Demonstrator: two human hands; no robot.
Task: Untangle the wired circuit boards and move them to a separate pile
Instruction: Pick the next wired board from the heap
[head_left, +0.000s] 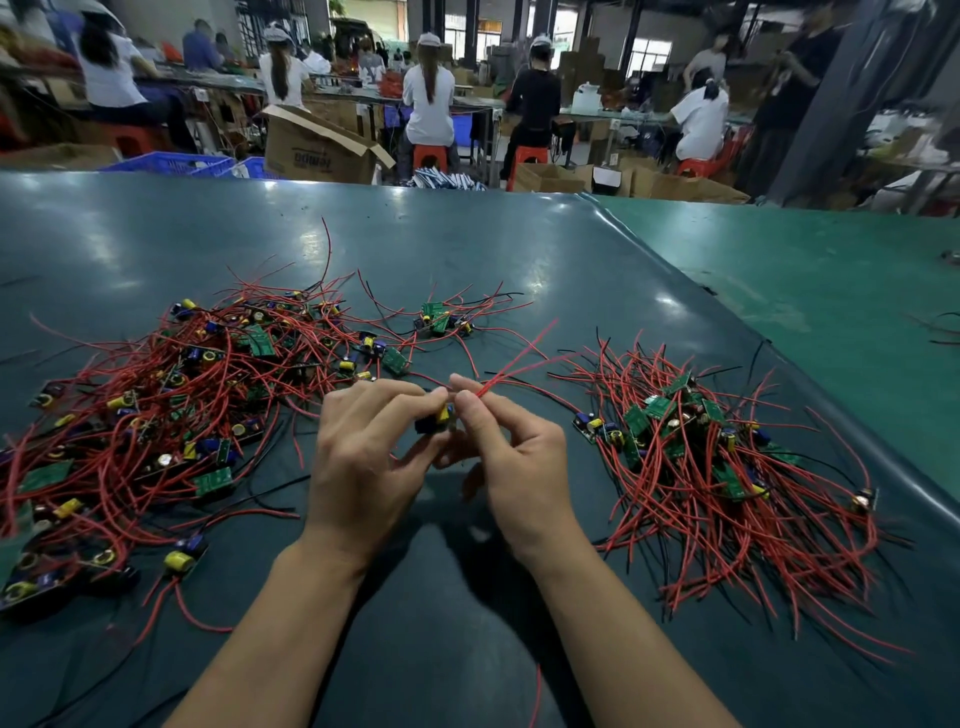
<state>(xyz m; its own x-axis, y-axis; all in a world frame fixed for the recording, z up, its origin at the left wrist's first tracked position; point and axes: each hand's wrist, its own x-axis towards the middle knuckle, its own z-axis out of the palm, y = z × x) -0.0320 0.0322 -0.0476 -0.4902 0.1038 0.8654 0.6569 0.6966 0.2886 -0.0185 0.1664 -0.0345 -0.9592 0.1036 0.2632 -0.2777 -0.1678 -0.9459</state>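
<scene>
Here, our bench: a wide dark green table mat (467, 249), lapping a lighter green one to our right. Behind it, other workers sit at benches among cardboard boxes (317, 143).

Largest on the mat is the tangled heap (171, 395) to our left, with red and black wires knotted through many small boards, yellow and blue capacitors showing. It sprawls because nothing in it has been sorted yet.

To our right lies the sorted pile (711, 457), smaller, its wires fanned roughly one way and the boards gathered toward the middle. We judge it kept well apart from the heap so freed pieces cannot snag again.

A few loose boards (441, 319) sit at the far edge of the heap, between the piles.

At centre, raised just above the mat, we hold one circuit board (439, 418). Our left hand (363, 457) grips it, fingers curled round its dark body. Our right hand (511, 452) pinches its red wires (514, 364) by thumb and forefinger, and they stream off up and right. Presumably this steadies the board while the leads are drawn straight.

By our judgement it goes right next.
</scene>
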